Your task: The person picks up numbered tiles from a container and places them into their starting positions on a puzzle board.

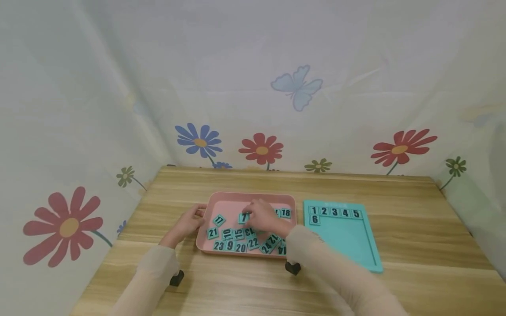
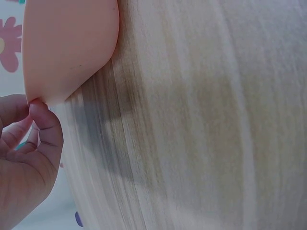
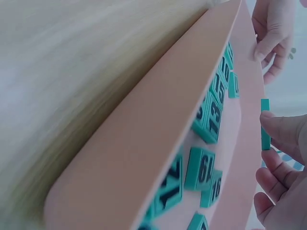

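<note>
A pink tray [image 1: 237, 198] holds several teal number tiles with black digits. My left hand [image 1: 190, 222] is at its left end; in the left wrist view the thumb and a finger pinch the tray's rim [image 2: 72, 43]. Over the tray, my right hand [image 1: 264, 216] pinches the number tile marked 7 [image 1: 243, 218]. The right wrist view shows that tile edge-on [image 3: 265, 124] between thumb and fingers, with other tiles such as the 13 [image 3: 214, 120] lying below. Part of the tray's right side is hidden by my right hand and sleeve.
To the right of the tray lies a teal board [image 1: 348, 239] with tiles 1 to 5 along its top row and a 6 [image 1: 314, 219] below the 1. Both rest on a wood-grain table [image 1: 427, 228]. A flower-printed curtain [image 1: 221, 96] hangs behind and at the sides.
</note>
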`<action>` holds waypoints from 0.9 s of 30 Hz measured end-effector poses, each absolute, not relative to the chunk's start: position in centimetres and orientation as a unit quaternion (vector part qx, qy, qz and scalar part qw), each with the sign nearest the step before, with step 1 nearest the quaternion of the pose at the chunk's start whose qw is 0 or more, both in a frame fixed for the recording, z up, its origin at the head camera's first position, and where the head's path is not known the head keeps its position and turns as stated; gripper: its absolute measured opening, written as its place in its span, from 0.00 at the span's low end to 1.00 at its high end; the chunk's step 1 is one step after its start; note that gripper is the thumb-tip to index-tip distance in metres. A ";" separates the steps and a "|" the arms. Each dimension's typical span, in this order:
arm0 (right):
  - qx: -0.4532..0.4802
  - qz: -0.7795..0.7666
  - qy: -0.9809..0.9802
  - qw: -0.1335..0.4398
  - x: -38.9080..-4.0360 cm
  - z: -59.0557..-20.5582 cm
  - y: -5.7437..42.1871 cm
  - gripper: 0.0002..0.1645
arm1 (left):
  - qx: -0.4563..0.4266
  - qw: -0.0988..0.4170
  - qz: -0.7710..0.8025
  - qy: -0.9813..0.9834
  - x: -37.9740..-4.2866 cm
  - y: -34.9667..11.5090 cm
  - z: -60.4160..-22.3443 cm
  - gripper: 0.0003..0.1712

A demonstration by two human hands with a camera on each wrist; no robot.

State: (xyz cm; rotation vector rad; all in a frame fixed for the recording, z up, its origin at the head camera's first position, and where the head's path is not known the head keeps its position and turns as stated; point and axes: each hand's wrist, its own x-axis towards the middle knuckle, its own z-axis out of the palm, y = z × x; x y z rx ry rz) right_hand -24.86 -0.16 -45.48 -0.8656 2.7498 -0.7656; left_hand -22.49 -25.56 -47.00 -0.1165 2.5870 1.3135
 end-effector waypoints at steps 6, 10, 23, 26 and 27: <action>-0.288 -0.282 0.911 0.090 -24.1 -44.5 2.8 0.18 | -0.038 0.113 0.449 0.885 -22.6 -25.7 -47.2 0.27; -0.284 -0.304 0.905 0.090 -24.0 -44.4 4.9 0.18 | -0.033 0.114 0.454 0.883 -22.6 -25.7 -47.3 0.26; -0.227 -0.358 0.901 0.092 -24.0 -44.2 11.2 0.21 | -0.034 0.117 0.446 0.887 -22.6 -25.7 -47.2 0.26; -0.223 -0.353 0.905 0.086 -24.0 -44.1 12.6 0.22 | -0.031 0.112 0.440 0.890 -22.6 -25.7 -47.2 0.26; -0.222 -0.350 0.906 0.083 -24.0 -44.2 13.0 0.22 | -0.031 0.110 0.439 0.891 -22.5 -25.7 -47.2 0.26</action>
